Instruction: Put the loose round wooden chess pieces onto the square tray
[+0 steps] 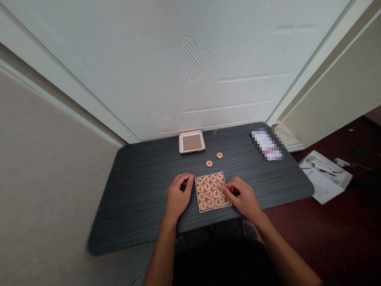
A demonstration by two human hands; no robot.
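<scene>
A small square tray (199,208) full of round wooden chess pieces with red and dark characters sits near the front of the dark table (143,186). My left hand (177,197) rests against the tray's left side with its fingers curled. My right hand (241,197) lies at the tray's right side, its fingertips pinched over the pieces at that edge. Two loose pieces lie beyond the tray, one (209,163) nearer and one (219,155) farther right.
An empty box lid (192,142) lies at the table's back edge by the white door. A blurred white item (267,146) sits at the back right corner. Papers (324,174) lie on the dark red floor to the right.
</scene>
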